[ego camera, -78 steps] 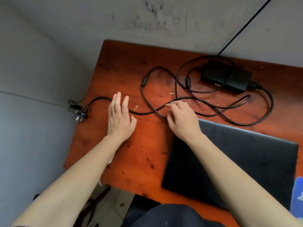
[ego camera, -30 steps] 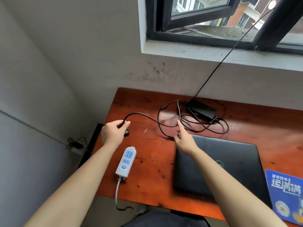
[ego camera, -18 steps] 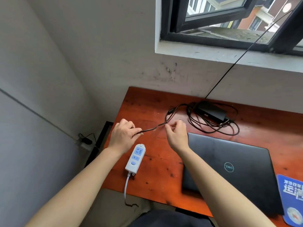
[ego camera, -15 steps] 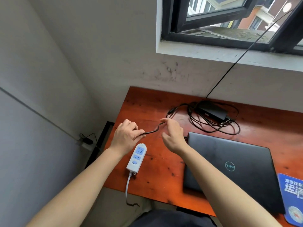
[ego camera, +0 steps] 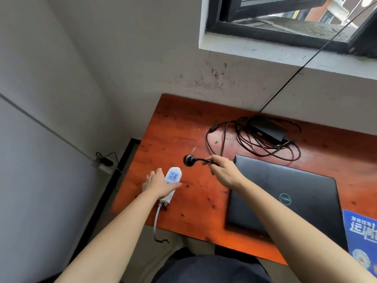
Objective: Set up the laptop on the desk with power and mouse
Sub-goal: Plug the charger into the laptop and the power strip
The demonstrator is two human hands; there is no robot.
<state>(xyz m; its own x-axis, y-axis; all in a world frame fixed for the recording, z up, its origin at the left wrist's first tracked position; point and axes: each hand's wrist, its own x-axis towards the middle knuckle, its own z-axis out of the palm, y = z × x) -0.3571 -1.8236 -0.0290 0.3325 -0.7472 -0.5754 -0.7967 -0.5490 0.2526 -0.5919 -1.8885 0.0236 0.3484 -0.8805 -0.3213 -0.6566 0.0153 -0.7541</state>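
A closed black laptop [ego camera: 285,193] lies on the red-brown wooden desk [ego camera: 177,127]. Behind it sits the black power adapter [ego camera: 269,129] amid its coiled black cable [ego camera: 210,144]. My right hand [ego camera: 222,170] grips that cable just behind its round black plug [ego camera: 188,160], which hangs above the desk. A white and blue power strip [ego camera: 173,178] lies near the desk's left edge. My left hand [ego camera: 157,183] rests on it, thumb across its lower half, holding it down. No mouse is in view.
A blue mouse pad [ego camera: 361,231] lies at the desk's right edge. The power strip's white cord [ego camera: 156,219] drops off the front edge. A thin black wire [ego camera: 306,62] runs up to the window. A wall outlet [ego camera: 104,163] with a plug sits low on the left wall.
The plug end passed from my left hand to my right, which now holds it up over the desk. My left hand dropped onto the power strip.
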